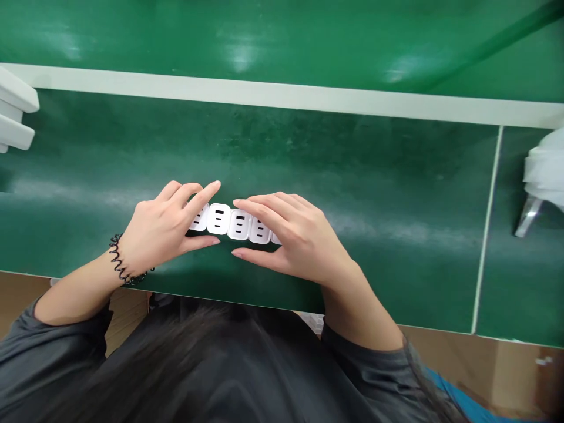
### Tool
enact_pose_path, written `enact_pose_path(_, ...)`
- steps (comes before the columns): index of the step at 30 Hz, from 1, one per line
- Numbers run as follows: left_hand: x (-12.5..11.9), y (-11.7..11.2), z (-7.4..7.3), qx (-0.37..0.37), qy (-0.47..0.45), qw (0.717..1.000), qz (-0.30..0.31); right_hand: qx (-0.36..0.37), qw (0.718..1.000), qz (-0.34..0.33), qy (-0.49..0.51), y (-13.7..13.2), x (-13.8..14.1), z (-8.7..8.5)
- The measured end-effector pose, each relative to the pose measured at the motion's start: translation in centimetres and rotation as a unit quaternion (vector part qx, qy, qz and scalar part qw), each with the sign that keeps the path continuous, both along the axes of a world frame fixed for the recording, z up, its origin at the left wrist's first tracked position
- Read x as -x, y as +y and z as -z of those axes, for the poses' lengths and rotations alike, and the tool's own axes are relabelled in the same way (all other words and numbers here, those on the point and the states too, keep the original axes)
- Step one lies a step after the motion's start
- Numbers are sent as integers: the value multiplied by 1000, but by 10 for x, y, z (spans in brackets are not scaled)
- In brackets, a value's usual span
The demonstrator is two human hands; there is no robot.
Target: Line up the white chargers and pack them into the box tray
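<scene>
A row of several white charger blocks (229,222), each with slot-shaped ports on top, stands side by side on the green belt (352,194). My left hand (163,226) wraps the row's left end, thumb in front and fingers behind. At the row's right end my right hand (295,235) does the same, with fingers lying over the far side and thumb along the near side. Both hands press the row together between them. A black coiled band sits on my left wrist (121,264).
A white rail (282,94) runs across the belt's far side. White plastic parts (15,114) stick in at the left edge. A white wrapped object (546,170) with a clear piece lies at the right edge. A thin white seam (487,229) crosses the belt.
</scene>
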State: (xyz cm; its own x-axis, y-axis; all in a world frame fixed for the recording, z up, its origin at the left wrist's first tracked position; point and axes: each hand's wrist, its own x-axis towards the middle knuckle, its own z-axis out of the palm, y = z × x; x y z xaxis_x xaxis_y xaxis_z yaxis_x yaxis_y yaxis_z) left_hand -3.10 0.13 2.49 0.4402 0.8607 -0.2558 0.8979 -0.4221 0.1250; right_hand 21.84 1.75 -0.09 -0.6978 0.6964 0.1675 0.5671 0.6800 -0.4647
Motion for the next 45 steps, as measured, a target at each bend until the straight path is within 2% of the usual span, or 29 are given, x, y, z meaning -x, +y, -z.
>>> enact_pose_path(9, 14, 8, -8, 19, 0, 1000, 6, -67, 998, 9, -7, -2, 2, 1)
enact_pose_path(13, 22, 11, -10, 23, -1, 999, 24, -54, 998, 24, 12, -3, 4, -1)
enact_pose_path(17, 28, 13, -11, 32, 1, 999, 37, -9, 994, 101, 49, -6, 2, -8)
enact_pose_path(20, 30, 14, -12, 44, -1, 998, 44, -33, 982, 160, 97, -3, -6, -8)
enact_pose_path(23, 31, 15, -12, 66, 2, 997, 34, -73, 960, 232, 139, 8, -18, 1)
enact_pose_path(26, 35, 16, -12, 87, 3, 996, 24, -86, 952, 271, 110, 23, -29, 15)
enact_pose_path(30, 41, 18, -12, 100, -1, 995, 24, -111, 961, 247, 61, 37, -33, 31)
enact_pose_path(33, 44, 19, -11, 99, -14, 994, 32, -111, 965, 229, 67, 39, -31, 34)
enact_pose_path(36, 45, 20, -11, 99, -18, 994, 34, -145, 957, 227, 104, 36, -30, 29)
enact_pose_path(40, 47, 22, -12, 114, -25, 993, 27, -247, 929, 207, 183, 29, -28, 17)
enact_pose_path(45, 61, 28, -15, 127, -72, 989, 15, -239, 949, 133, 159, 22, -23, 4)
